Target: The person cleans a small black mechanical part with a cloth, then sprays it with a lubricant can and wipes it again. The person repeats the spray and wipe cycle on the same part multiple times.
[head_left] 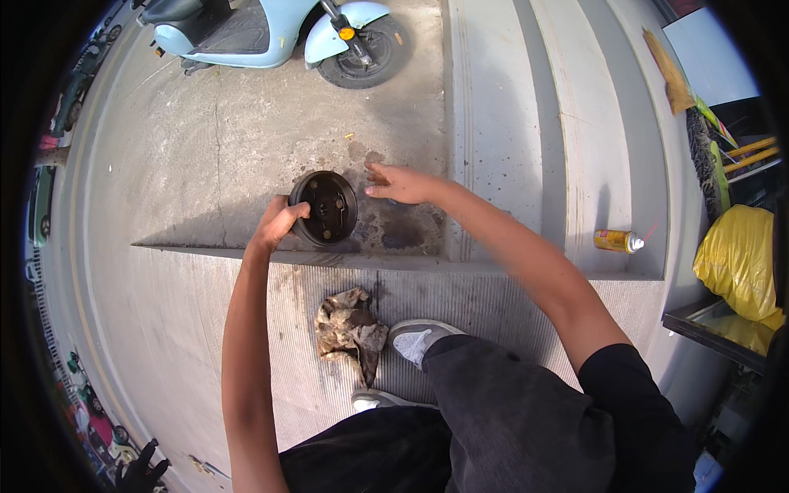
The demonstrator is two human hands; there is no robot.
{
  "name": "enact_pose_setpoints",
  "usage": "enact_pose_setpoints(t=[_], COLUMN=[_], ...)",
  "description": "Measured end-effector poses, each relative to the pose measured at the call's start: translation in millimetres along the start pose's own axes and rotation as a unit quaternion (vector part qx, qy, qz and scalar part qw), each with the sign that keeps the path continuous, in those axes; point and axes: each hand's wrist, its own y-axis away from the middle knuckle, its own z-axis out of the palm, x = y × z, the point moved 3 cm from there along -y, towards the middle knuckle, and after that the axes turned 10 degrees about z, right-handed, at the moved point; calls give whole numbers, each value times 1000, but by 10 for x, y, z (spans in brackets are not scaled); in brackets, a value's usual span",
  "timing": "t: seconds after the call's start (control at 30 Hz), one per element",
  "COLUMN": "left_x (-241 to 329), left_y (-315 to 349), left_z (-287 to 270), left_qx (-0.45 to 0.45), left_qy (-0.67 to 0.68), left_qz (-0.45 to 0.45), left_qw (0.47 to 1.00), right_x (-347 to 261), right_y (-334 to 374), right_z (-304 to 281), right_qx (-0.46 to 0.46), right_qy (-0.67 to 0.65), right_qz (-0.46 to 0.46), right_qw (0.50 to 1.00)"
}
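Note:
My left hand (281, 222) grips the left rim of a black, round, bowl-shaped part (333, 209), its thumb hooked over the edge. The part is tilted so that its dark inside shows, with several holes or fittings in the bottom. To the right of it, my right hand (400, 182) hovers apart from the rim, fingers stretched out and holding nothing. Dark wet stains (403, 230) mark the concrete below that hand. A crumpled, dirty brown rag (349, 329) lies on the ribbed paving in front of my shoes.
A yellow spray can (615, 240) with a white top and thin red straw lies on the steps (588, 107) at right. Beyond are a yellow plastic bag (740, 259) and brooms (707, 148). A light-blue scooter (345, 41) stands at the far side.

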Motion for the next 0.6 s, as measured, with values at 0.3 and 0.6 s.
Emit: enact_pose_setpoints(t=[0.3,0.6], left_x=[519,2481], left_y=[233,1237], left_z=[-396,-849], left_qx=[-9,77], left_qy=[-228,-446], left_qz=[142,223], left_qw=[963,864], right_x=[-895,-2307], right_y=[-95,514], right_z=[389,-313], right_qx=[95,353], right_qy=[72,-40], right_qz=[-97,-360], right_qw=[988,862])
